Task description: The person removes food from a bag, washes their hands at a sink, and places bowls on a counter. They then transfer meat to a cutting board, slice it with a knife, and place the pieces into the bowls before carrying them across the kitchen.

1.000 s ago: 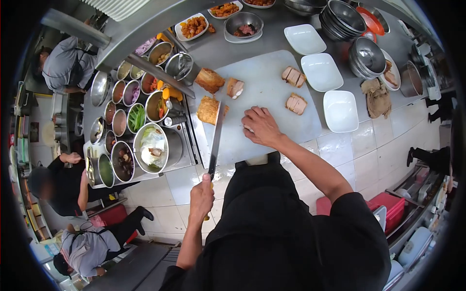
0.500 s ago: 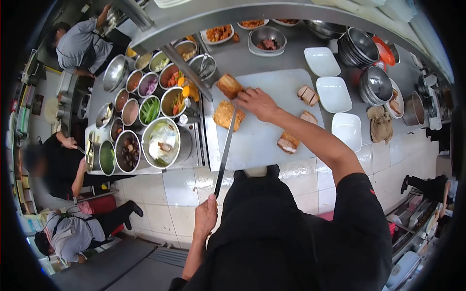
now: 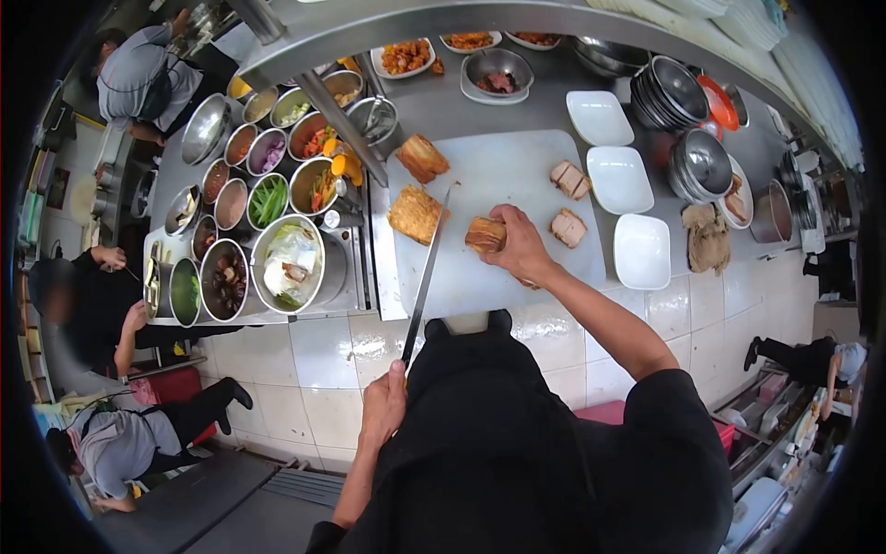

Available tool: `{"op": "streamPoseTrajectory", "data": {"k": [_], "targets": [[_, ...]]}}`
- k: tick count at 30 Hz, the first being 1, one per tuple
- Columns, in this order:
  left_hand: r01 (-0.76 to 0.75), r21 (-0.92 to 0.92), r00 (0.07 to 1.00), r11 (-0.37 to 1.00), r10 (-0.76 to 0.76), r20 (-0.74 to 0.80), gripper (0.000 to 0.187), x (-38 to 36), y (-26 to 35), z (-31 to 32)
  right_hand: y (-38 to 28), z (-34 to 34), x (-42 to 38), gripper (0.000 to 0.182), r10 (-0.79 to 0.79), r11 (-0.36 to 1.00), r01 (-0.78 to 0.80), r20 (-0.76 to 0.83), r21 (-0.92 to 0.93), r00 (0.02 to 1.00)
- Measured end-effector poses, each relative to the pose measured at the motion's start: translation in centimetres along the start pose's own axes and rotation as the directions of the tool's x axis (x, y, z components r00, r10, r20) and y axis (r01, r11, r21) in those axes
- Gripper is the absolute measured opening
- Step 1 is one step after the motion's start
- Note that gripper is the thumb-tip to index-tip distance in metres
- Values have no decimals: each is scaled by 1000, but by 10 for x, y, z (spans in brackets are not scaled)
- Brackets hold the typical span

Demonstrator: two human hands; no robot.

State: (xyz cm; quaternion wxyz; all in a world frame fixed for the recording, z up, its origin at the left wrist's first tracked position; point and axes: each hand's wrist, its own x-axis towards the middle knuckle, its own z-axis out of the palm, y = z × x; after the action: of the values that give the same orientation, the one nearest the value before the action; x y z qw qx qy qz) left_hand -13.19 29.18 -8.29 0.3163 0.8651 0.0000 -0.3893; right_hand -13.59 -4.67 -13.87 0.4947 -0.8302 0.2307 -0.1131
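Note:
My left hand is closed around the handle of a long knife, low in front of my body. The blade points away from me, its tip over the white cutting board, beside a browned roast pork slab. My right hand grips a chunk of roast pork at its right side, on the board right of the blade. Another browned pork piece lies at the far left. Two cut portions, one sliced pork and one pale pork piece, lie at the right. Something partly hidden shows under my right wrist.
White square dishes line the board's right side, with stacked metal bowls and a brown cloth beyond. Metal containers of vegetables crowd the left counter. A metal shelf edge crosses overhead. Several people work nearby.
My right hand has come from the far-left pork piece back towards me and to the right, and now grips a pork chunk. The knife stays in my left hand, its tip at the browned slab.

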Motion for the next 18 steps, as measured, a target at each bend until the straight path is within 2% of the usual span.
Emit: {"op": "streamPoseTrajectory", "data": {"k": [2,6,9,11,18], "targets": [[-41,63,999,997,39,23,74,3,13,3,10,0,-9,56,-184,899,172,10,-403,983],[-51,176,998,983,45,40,77,13,37,13,24,1,-9,56,-192,910,179,4,-374,981],[-94,253,995,963,81,63,77,15,56,18,25,12,-10,55,-139,948,137,13,-288,990],[-99,278,995,955,85,61,77,15,62,21,19,22,-17,55,-113,933,96,-30,-346,993],[-116,333,993,936,105,52,76,15,67,25,12,19,-21,55,-113,962,87,-86,-260,990]]}}
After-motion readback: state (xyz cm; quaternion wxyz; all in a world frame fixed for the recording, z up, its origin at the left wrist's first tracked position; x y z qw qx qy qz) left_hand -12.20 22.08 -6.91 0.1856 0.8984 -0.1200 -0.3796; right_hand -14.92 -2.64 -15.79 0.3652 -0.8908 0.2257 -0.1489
